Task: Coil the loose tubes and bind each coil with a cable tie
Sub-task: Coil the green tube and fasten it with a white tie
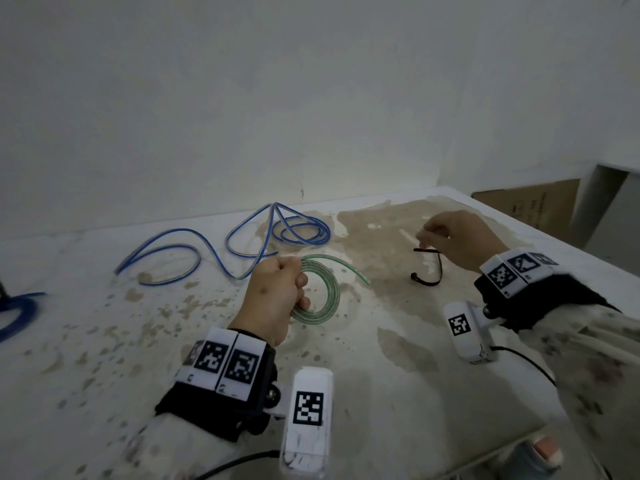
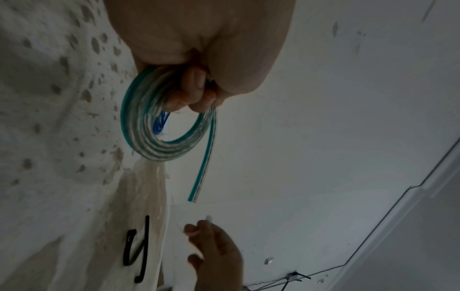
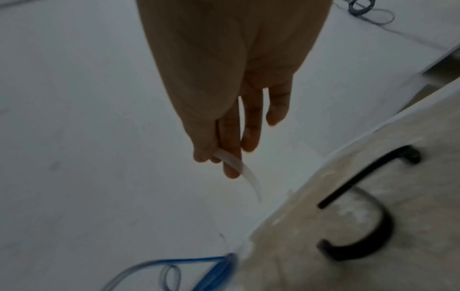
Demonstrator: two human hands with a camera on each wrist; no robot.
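left hand [image 1: 277,292] grips the green coil [image 1: 323,299]; right hand [image 1: 457,239] pinches a clear tie [image 3: 245,173]. loosen that grip and the springy coil could unwind before binding.

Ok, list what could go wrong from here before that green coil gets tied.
1. The left hand grips the green tube coil at one spot only; its free end sticks out, so the loops may spring apart if the grip eases.
2. The right hand pinches only the end of a thin translucent cable tie, which could slip out while being threaded.
3. The black cable tie and loose blue tube lie close by and may get snagged.
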